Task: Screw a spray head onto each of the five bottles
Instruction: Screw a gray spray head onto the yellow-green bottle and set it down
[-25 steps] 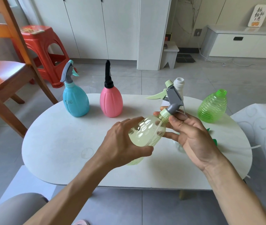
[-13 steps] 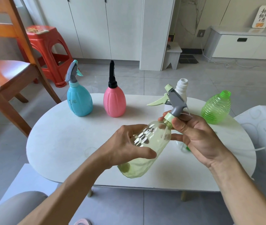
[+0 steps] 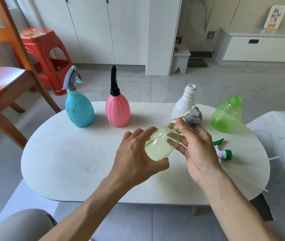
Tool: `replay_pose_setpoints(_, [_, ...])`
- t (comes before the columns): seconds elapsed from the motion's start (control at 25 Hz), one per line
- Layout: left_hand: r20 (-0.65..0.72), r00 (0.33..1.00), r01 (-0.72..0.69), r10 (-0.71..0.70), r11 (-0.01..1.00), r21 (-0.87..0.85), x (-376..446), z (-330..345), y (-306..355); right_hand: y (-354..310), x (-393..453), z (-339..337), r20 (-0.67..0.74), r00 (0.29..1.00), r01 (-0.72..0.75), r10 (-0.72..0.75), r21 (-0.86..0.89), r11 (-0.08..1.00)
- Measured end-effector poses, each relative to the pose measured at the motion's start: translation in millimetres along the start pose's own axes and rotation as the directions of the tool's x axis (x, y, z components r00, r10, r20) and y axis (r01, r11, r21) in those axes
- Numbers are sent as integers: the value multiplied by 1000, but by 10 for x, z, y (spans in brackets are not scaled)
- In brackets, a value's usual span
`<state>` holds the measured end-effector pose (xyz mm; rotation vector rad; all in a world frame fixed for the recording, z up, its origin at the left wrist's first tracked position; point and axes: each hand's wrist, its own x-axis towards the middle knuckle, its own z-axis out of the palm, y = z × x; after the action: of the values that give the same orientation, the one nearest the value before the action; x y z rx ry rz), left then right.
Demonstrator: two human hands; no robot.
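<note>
My left hand (image 3: 134,153) grips the body of a pale yellow clear bottle (image 3: 161,145), held tilted above the white oval table (image 3: 60,162). My right hand (image 3: 197,146) pinches the collar of the grey spray head (image 3: 193,116) at the bottle's neck. At the back left stand a blue bottle (image 3: 79,110) with a grey head and a pink bottle (image 3: 117,110) with a black head. A white bottle (image 3: 184,103) and a green ribbed bottle (image 3: 227,115) stand open-necked at the back right. A green and white spray head (image 3: 222,152) lies on the table behind my right hand.
A wooden chair (image 3: 2,79) and a red plastic stool (image 3: 42,54) stand to the left of the table. A white patterned seat (image 3: 282,136) borders the table's right end. My knee (image 3: 20,225) shows at the bottom left.
The yellow bottle has tipped further, its neck now pointing away from me, and the spray head has turned under my right fingers. My view has shifted slightly.
</note>
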<state>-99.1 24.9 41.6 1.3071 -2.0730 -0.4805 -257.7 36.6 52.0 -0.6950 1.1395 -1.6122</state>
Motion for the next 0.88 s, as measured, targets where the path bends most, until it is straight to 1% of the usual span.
replay_pose_setpoints(0.12, [-28, 1000, -7, 11, 989, 146, -5, 10, 3, -6, 37, -39, 21, 999, -36, 36, 23, 999])
replay_pose_setpoints(0.2, [-36, 999, -10, 18, 978, 206, 3, 7, 4, -23, 63, -66, 34, 999, -27, 26, 33, 999])
replay_pose_setpoints(0.36, [-12, 1000, -7, 9, 986, 168, 18, -47, -15, -44, 102, -158, 60, 998, 31, -32, 26, 999])
replay_pose_setpoints(0.56, [13, 1000, -17, 15, 990, 139, 11, -86, -55, -71, 134, -237, 182, 983, -16, 12, 22, 1000])
replay_pose_setpoints(0.64, [17, 1000, -25, 24, 993, 117, 5, -98, -71, -67, 132, -235, 220, 976, 2, -1, -6, 1000])
replay_pose_setpoints(0.76, [4, 1000, -30, 30, 994, 108, 0, -108, -92, -73, 132, -215, 252, 967, 39, -29, -37, 999])
replay_pose_setpoints(0.88, [-1, 1000, -26, 26, 999, 34, -2, -119, -98, -71, 139, -213, 270, 962, 27, -27, 4, 1000])
